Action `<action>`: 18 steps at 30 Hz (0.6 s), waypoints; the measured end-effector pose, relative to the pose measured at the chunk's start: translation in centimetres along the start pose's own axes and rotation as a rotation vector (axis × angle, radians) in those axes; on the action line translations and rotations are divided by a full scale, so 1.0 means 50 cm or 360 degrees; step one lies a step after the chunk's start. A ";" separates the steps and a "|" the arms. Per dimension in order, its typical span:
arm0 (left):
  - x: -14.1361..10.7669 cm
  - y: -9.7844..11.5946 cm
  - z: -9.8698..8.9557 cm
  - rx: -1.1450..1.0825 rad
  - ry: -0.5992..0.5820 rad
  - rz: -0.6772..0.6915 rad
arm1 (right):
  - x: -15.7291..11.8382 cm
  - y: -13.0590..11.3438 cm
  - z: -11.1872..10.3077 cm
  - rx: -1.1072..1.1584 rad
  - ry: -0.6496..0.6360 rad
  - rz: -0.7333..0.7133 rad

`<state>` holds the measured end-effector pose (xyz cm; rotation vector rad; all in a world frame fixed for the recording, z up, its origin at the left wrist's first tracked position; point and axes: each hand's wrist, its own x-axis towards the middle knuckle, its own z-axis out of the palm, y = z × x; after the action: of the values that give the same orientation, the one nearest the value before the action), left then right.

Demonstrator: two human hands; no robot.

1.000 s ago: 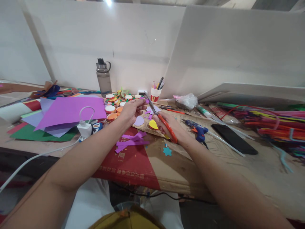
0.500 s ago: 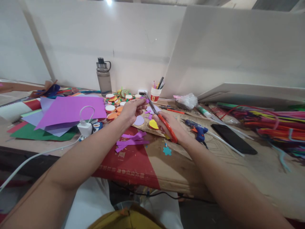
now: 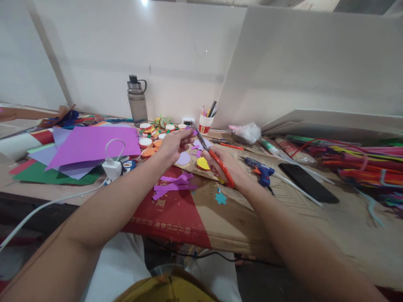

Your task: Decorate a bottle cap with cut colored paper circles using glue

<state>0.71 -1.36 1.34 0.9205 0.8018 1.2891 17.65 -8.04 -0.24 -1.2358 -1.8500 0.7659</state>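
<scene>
My left hand [image 3: 176, 144] pinches a small piece of purple paper [image 3: 194, 131] at its fingertips. Red-handled scissors [image 3: 217, 158] are in my right hand [image 3: 224, 162], their blades pointing up and away, with the tips beside the purple piece. Below the hands, several purple strips [image 3: 174, 186] lie crossed on the red part of the table covering. A lilac disc [image 3: 183, 158] and a yellow disc [image 3: 203, 163] sit between my hands. Small purple scraps [image 3: 195, 147] lie just behind the discs. A teal flower shape [image 3: 221, 198] rests nearer the front edge.
Coloured sheets [image 3: 94, 144] and a white plug [image 3: 112, 168] with its cable are at the left. Behind stand a bottle [image 3: 137, 105] and a paper cup of pens [image 3: 206, 124]. A blue glue gun [image 3: 263, 175], black phone [image 3: 307, 182] and pipe cleaners [image 3: 362, 161] lie right.
</scene>
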 end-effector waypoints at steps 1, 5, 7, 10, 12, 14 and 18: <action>0.000 0.000 0.000 0.0000 0.0001 0.0000 | 0.000 -0.001 0.000 -0.0001 0.0000 -0.0002; -0.001 0.002 0.002 0.0000 0.0010 -0.0006 | 0.000 -0.006 -0.002 -0.0021 0.0005 -0.0003; -0.002 0.002 0.002 0.0000 0.0010 -0.0008 | -0.001 -0.008 -0.003 -0.0044 0.0016 -0.0004; -0.002 0.003 0.002 0.0007 0.0017 -0.0011 | -0.002 -0.010 -0.005 -0.0072 0.0018 -0.0016; -0.002 0.004 0.001 0.0012 0.0014 -0.0007 | -0.002 -0.009 -0.005 -0.0070 0.0009 -0.0011; -0.003 0.005 0.001 0.0016 0.0008 -0.0008 | -0.002 -0.006 -0.002 -0.0036 0.0008 0.0011; -0.009 0.004 0.004 -0.0006 -0.0018 -0.0022 | 0.003 0.000 0.006 0.0176 0.0132 0.0059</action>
<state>0.75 -1.80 1.60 0.9168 0.7957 1.2719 17.34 -7.95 -0.35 -1.2160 -1.6999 0.8138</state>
